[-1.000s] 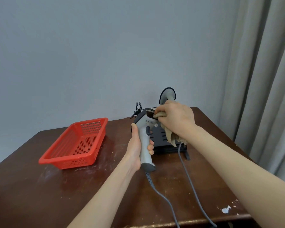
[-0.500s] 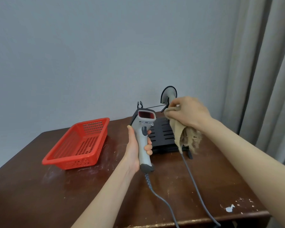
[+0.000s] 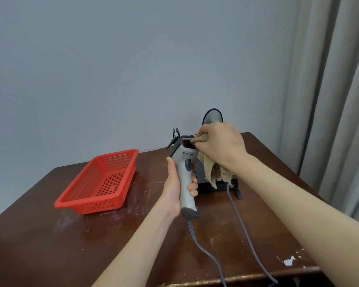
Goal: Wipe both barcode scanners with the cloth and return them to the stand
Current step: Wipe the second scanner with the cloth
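Observation:
My left hand grips the handle of a grey barcode scanner, held upright above the table with its red window facing me. My right hand holds a beige cloth, bunched at the fingertips and pressed against the scanner's red window; the rest hangs down. Behind them stands a black stand, mostly hidden. A second scanner's grey head rises behind my right hand. Two grey cables trail toward the table's front edge.
A red perforated plastic basket sits on the left of the dark wooden table. A grey wall stands behind, and grey curtains hang at the right. A black clip pokes up behind the scanner.
My right hand lifted the cloth off the scanner and away to the right, then came back and pressed it on the red window. The left hand kept the scanner nearly still.

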A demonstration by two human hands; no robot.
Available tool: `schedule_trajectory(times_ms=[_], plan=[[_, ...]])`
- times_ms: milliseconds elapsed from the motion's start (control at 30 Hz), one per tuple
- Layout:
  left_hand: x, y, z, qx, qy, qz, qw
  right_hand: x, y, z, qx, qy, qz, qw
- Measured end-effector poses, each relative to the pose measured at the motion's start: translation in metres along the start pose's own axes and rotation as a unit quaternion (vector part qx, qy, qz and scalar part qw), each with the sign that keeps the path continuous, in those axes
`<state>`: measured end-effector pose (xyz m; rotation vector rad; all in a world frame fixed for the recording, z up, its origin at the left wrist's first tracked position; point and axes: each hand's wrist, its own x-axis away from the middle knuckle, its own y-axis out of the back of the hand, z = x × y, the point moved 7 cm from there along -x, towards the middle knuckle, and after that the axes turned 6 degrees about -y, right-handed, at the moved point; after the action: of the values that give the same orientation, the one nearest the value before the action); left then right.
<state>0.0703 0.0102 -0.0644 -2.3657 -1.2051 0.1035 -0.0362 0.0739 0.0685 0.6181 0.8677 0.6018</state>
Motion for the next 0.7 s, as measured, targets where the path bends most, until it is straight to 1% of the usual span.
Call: schedule_trajectory(times_ms=[167,300,367,433,500,533,567,633,700], plan=[[0.001,0.0,0.0,-0.006,0.0,-0.006,1.0,0.0,0.003,0.012,-0.072,0.027,0.017,0.997],[0.001,0.002,-0.001,-0.012,-0.004,-0.015,1.0,0.004,0.001,0.016,-0.096,0.06,0.066,0.991],[0.0,0.004,-0.002,-0.011,-0.001,-0.017,1.0,0.005,0.001,0.014,-0.062,0.074,0.088,0.991],[0.0,0.005,-0.001,-0.006,0.001,-0.017,1.0,0.004,0.001,0.007,0.033,0.071,0.098,0.992],[0.0,0.007,0.0,-0.003,0.0,-0.018,1.0,0.0,0.004,-0.005,0.126,0.046,0.084,0.987],[0.0,0.008,0.0,0.002,0.0,-0.017,1.0,-0.002,0.007,-0.011,0.144,0.034,0.069,0.987],[0.0,0.008,0.0,0.008,-0.001,-0.015,1.0,-0.002,0.01,-0.015,0.136,0.025,0.051,0.989],[0.0,0.007,-0.001,0.012,0.0,-0.017,1.0,-0.002,0.014,-0.015,0.061,0.016,0.032,0.998],[0.0,0.005,-0.002,0.002,0.003,-0.02,1.0,0.001,0.01,-0.006,-0.028,0.033,0.053,0.998]])
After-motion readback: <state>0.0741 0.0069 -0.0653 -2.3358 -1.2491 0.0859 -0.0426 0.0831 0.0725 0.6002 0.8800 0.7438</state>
